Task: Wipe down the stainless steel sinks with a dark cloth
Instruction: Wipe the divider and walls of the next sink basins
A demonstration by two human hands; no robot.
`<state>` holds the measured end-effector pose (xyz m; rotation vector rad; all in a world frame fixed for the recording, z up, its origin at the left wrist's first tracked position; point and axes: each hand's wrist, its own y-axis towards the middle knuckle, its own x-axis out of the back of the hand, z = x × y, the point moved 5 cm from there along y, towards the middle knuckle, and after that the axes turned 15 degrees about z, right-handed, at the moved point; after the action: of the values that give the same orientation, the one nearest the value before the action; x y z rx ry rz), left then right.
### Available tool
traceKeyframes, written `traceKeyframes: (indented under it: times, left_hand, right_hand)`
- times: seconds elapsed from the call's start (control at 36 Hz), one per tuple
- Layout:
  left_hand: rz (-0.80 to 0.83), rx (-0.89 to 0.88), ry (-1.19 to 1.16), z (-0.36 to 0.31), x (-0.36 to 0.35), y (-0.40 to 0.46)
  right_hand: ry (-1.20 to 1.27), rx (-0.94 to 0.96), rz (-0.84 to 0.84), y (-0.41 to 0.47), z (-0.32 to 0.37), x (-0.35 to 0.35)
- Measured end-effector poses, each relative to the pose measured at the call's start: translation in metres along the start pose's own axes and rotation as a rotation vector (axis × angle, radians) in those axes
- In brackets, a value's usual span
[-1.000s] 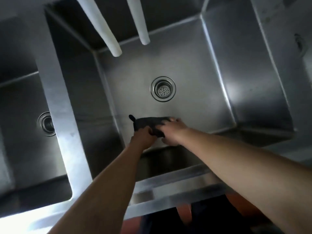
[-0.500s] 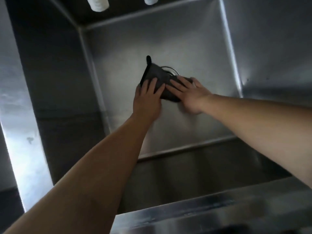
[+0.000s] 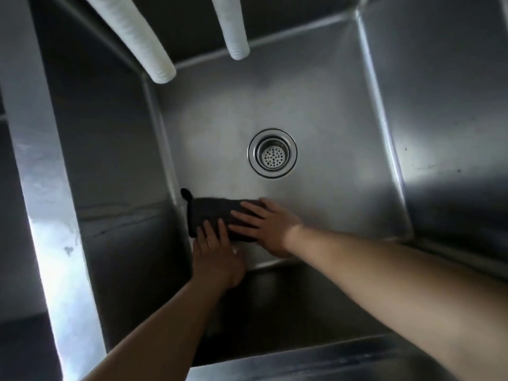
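A dark folded cloth [image 3: 211, 213] lies flat on the floor of the stainless steel sink [image 3: 316, 111], in the near left corner. Its small loop sticks up at the top left. My left hand [image 3: 217, 251] presses on the cloth's near edge with straight fingers. My right hand [image 3: 268, 226] lies flat on the cloth's right part, fingers spread and pointing left. Both forearms reach down into the basin. The round drain strainer [image 3: 272, 153] sits uncovered in the middle of the sink floor, beyond the cloth.
Two white ribbed hoses [image 3: 137, 37] [image 3: 232, 28] hang into the basin from the far side. A steel divider [image 3: 35, 160] on the left separates this basin from another. The sink's front rim [image 3: 330, 364] runs along the bottom.
Both hands have dragged the cloth from over the drain back toward the near left corner. The drain is now uncovered, and my view has pulled back.
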<state>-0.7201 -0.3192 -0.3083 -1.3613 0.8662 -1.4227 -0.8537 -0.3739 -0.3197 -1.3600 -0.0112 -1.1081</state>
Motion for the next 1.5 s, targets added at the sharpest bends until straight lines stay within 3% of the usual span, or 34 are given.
traceKeyframes:
  times: [0.14, 0.25, 0.42, 0.58, 0.78, 0.92, 1.06, 1.14, 1.22, 1.36, 1.44, 1.5]
  left_hand:
    - [-0.155, 0.038, -0.204, 0.001, 0.057, 0.023]
    - [-0.368, -0.079, -0.203, -0.004, 0.12, 0.041]
    - [-0.47, -0.23, -0.134, -0.056, 0.21, 0.065]
    - [-0.321, -0.357, 0.037, -0.164, 0.232, 0.057]
    - [-0.238, -0.465, 0.217, -0.197, 0.139, 0.014]
    - [-0.124, -0.417, 0.373, -0.17, 0.091, -0.002]
    - [0.107, -0.417, 0.31, -0.159, 0.078, -0.019]
    - [0.242, -0.402, 0.149, -0.147, 0.072, -0.03]
    - [0.111, -0.467, -0.038, -0.135, 0.077, -0.055]
    - [-0.196, -0.618, -0.186, -0.11, 0.09, -0.119]
    - [-0.23, -0.809, -0.2, -0.113, 0.093, -0.156]
    - [-0.151, -0.935, -0.313, -0.119, 0.091, -0.174]
  right_hand:
    - [0.139, -0.098, -0.165, 0.029, -0.022, 0.038]
    - [0.173, -0.184, -0.244, 0.039, -0.071, 0.075]
    - [0.139, -0.311, -0.32, 0.006, -0.173, 0.102]
    - [0.456, -0.48, -0.399, -0.065, -0.237, 0.049]
    - [0.478, -0.665, -0.326, -0.122, -0.175, -0.038]
    - [0.439, -0.618, -0.236, -0.117, -0.118, -0.047]
    - [0.351, -0.573, -0.068, -0.112, -0.107, -0.012]
    - [0.492, -0.518, -0.002, -0.12, -0.107, 0.005]
    - [0.736, -0.513, 0.016, -0.141, -0.096, 0.017]
    - [0.955, -0.546, -0.131, -0.198, -0.058, 0.041]
    - [0.967, -0.485, -0.235, -0.245, -0.029, 0.058]
    - [1.003, -0.462, -0.342, -0.28, -0.012, 0.066]
